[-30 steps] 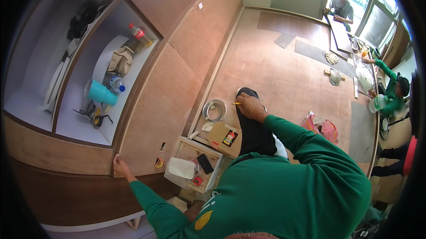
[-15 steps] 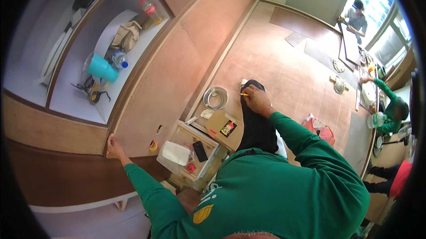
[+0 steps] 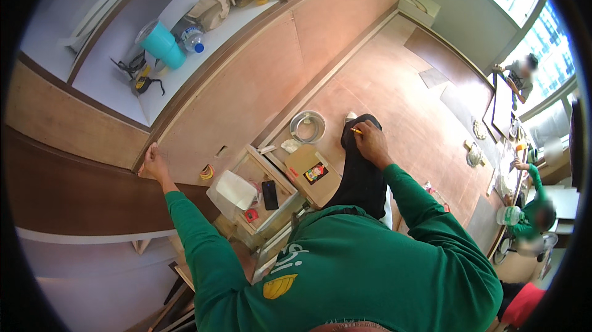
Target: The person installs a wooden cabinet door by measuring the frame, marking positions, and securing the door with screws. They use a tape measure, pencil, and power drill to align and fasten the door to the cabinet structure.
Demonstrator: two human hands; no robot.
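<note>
At the left, my left hand point(image 3: 154, 165) closes its fingers on the dark wooden edging strip point(image 3: 185, 105), at its lower end where it meets the plywood panel point(image 3: 246, 79). The exact finger contact is partly hidden. My right hand point(image 3: 372, 142) rests on my black-trousered leg point(image 3: 357, 178) with a short yellow pencil point(image 3: 356, 130) pinched in its fingers, tip pointing left. Just below my left hand, a roll of yellow-and-red tape point(image 3: 206, 172) lies against the panel.
An open shelf holds a turquoise cup point(image 3: 161, 45), bottles point(image 3: 193, 40) and a tape measure point(image 3: 143, 80). Beside my leg are a metal ring-shaped tin point(image 3: 308, 127), a cardboard box point(image 3: 313, 174) and a wooden stand point(image 3: 280, 197) with a phone point(image 3: 269, 195). Two people point(image 3: 523, 79) work at the right.
The view has shifted, so the shelf and the panel sit higher and farther right. My left hand keeps its place at the strip's end; my right hand still has the pencil on my leg.
</note>
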